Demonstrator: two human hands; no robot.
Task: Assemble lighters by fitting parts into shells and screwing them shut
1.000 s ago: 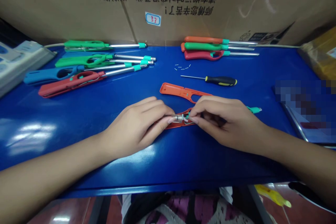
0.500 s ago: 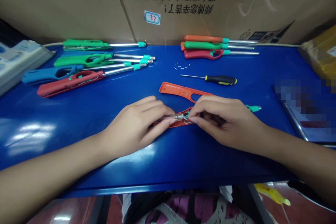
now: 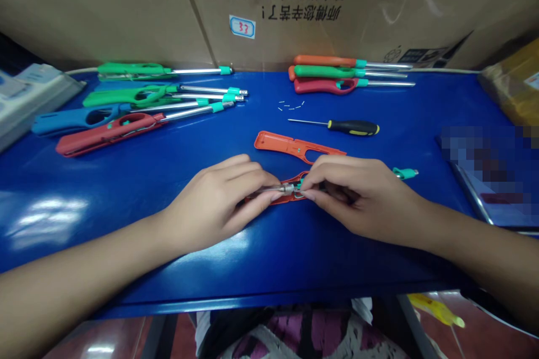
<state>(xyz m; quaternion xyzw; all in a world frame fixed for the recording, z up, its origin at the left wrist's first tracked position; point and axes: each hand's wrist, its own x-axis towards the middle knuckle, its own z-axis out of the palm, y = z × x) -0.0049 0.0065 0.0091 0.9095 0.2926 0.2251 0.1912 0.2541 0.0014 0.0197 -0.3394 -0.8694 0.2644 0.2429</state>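
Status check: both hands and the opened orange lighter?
Left hand pinches clear fuel tank. Right hand at tank's end, grip unclear. Orange half-shell beneath tank; second half-shell just beyond. Screwdriver farther off, not in the way.

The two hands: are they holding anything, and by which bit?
The left hand pinches a small, clear, tube-like piece by its left part. The right hand is near its right end; its hold can't be told.
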